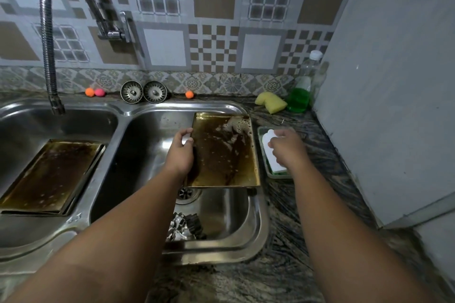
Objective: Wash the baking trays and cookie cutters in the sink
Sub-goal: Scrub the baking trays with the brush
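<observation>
Two arms [138, 216]: stretched forward.
Left hand [181, 152]: gripped the tray [221, 155] edge above the sink [258, 224].
Right hand [285, 150]: curled round a white sponge [267, 138].

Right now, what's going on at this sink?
The left hand holds a stained, soapy baking tray by its edge, tilted over the right basin. The right hand grips a white sponge in a green dish on the counter. A second tray lies in the left basin; cookie cutters sit in the right.

Sink [256, 229]: shiny steel, smooth. Tray [221, 155]: metal w/ dull brown stains, wet foam. Counter [283, 278]: glossy veined stone.
</observation>
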